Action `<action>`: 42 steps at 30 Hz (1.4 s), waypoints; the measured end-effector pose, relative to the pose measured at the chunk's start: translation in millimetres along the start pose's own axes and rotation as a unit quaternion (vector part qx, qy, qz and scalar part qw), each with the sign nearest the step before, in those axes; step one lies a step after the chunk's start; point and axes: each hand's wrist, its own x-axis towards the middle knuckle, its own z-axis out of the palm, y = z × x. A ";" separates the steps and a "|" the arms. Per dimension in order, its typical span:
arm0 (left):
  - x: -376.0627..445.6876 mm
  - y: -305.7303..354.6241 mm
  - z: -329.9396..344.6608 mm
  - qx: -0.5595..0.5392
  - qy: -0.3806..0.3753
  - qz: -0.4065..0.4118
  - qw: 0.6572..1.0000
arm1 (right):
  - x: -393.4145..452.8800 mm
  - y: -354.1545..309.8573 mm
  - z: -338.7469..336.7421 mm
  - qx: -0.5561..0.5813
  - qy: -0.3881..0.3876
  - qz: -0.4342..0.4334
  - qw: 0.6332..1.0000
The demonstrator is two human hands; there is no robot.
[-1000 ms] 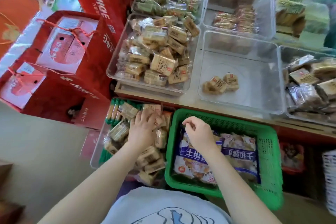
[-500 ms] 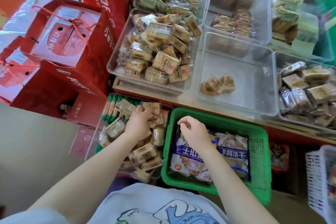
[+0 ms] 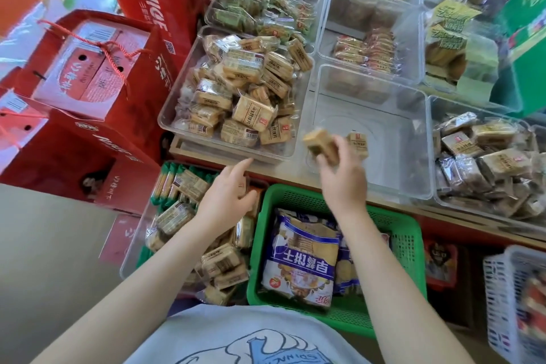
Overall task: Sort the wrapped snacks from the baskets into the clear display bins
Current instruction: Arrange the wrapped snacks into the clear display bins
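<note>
At the bottom of the frame, a big blue-and-white bag (image 3: 301, 260) lies in the green basket (image 3: 410, 248), which the person's right hand has just left. That right hand (image 3: 342, 177) now hangs above the basket's far rim at centre frame, fingers (image 3: 326, 158) clamped on a tan wrapped snack (image 3: 320, 143), lifted from basket level half a second ago. To its left, the left hand (image 3: 227, 198) has come up off the heap in the low clear tray (image 3: 130, 257); its forefinger points out and the other fingers curl against a small packet (image 3: 243, 186), though whether they truly grip it cannot be told. Beyond, the near-empty display bin (image 3: 393, 133) holds one like snack (image 3: 359, 143) just past the raised one. The crowded bin (image 3: 177, 103) in the upper middle is heaped. The drop looks imminent: one more snack from the baskets is about to be sorted.
</note>
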 end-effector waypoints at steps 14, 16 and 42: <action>27.6 -62.5 26.6 0.314 -0.067 -0.063 0.945 | 33.4 30.2 19.7 -0.170 -0.111 0.085 0.975; 32.9 -66.8 29.4 0.349 -0.058 -0.050 0.934 | 9.0 20.8 21.4 -0.134 -0.051 0.011 0.990; -15.1 -22.6 -19.8 0.114 0.048 -0.042 0.991 | 12.8 7.2 24.6 -0.084 0.010 0.025 0.996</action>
